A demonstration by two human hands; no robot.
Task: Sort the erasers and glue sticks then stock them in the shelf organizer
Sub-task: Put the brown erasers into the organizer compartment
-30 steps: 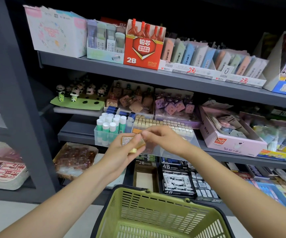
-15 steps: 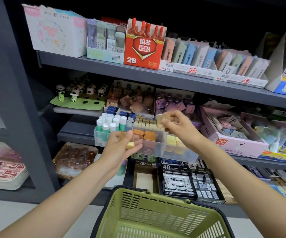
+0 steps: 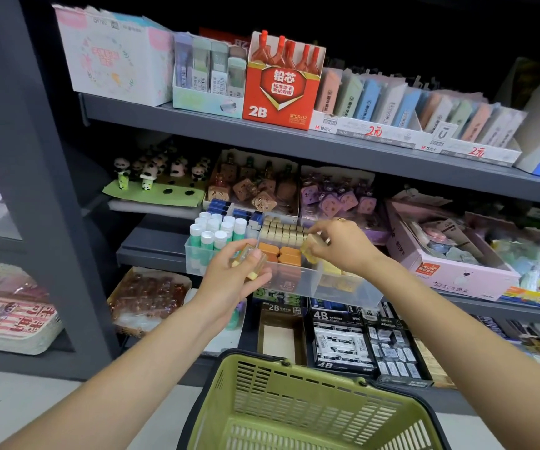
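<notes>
A person's right hand (image 3: 343, 246) pinches a yellow eraser (image 3: 311, 251) over the clear shelf organizer (image 3: 307, 282) while the left hand (image 3: 234, 280) grips spare erasers (image 3: 249, 261) — best lowered flat beside the orange erasers (image 3: 280, 251) (glue sticks (image 3: 216, 233) stand left)

hands (image 3: 233, 280) (image 3: 343, 246) holding erasers (image 3: 251, 263), clear organizer (image 3: 294, 284)
</notes>
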